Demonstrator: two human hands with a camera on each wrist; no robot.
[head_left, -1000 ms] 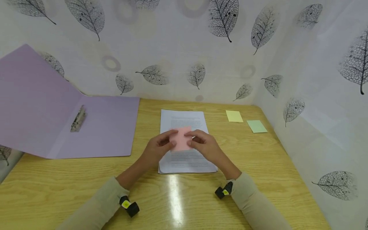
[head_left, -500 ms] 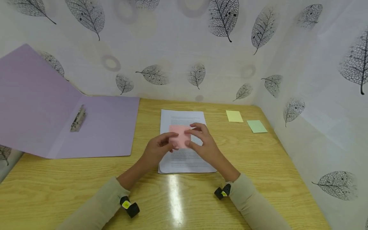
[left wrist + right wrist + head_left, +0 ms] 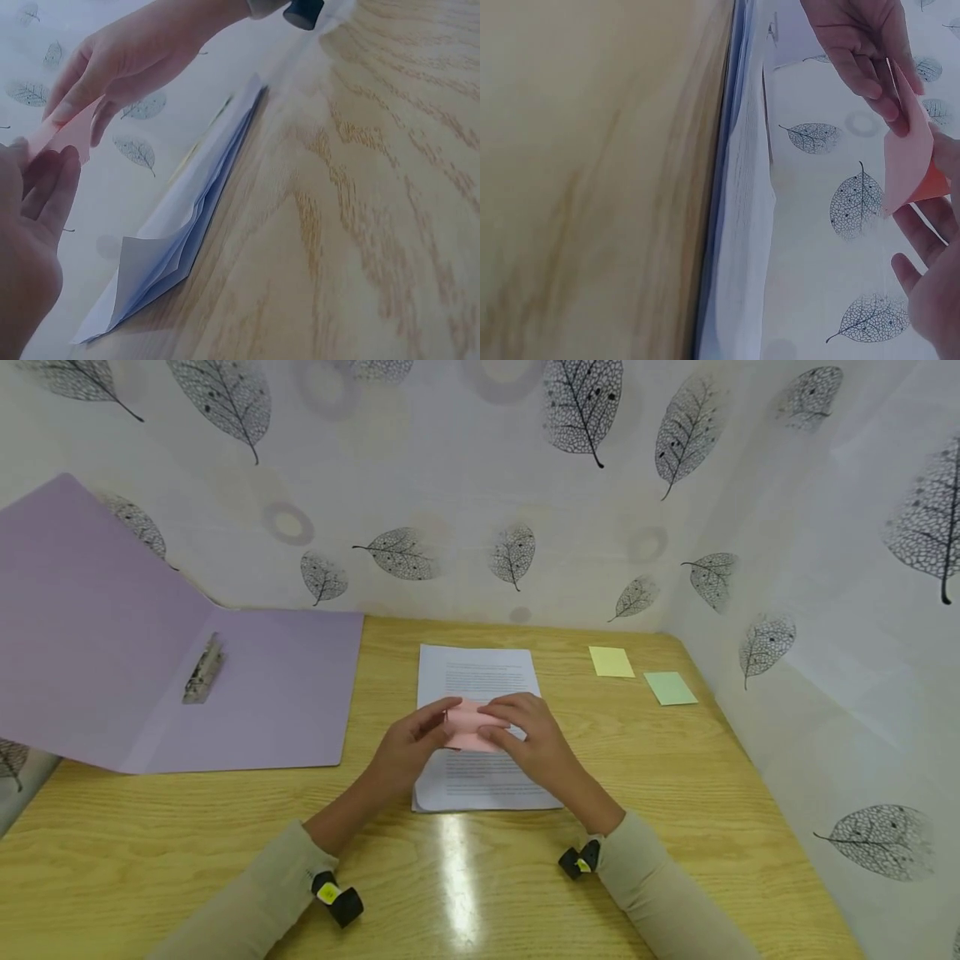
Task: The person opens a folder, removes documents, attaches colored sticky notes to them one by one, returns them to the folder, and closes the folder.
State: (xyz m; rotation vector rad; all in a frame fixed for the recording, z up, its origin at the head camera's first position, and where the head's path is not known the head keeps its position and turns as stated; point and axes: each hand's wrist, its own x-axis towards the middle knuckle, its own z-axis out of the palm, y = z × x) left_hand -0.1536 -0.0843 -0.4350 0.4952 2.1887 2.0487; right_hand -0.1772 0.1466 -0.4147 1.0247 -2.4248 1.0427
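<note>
A pink sticky note [image 3: 467,720] is held above the stack of printed paper [image 3: 487,781]. My left hand [image 3: 405,747] pinches its left edge between thumb and fingers. At the opposite edge, my right hand [image 3: 538,742] pinches it too, covering part of that side. The note is bent: in the right wrist view the pink sheet [image 3: 907,161] curves between both hands, with a darker orange-pink face showing below. The left wrist view has the note [image 3: 73,139] raised clear of the paper stack [image 3: 161,232], whose corner sheets curl up.
An open purple folder [image 3: 292,693] with a metal clip [image 3: 204,670] lies at the left, its cover raised. A yellow sticky note [image 3: 611,662] and a green one [image 3: 670,688] lie on the wooden table [image 3: 637,760] at the right. A leaf-patterned curtain [image 3: 465,485] hangs behind.
The pink note was flat and facing up; now it is bent and looks shorter from above. The right hand's fingers lifted, then came back onto the note. The left hand hardly moved.
</note>
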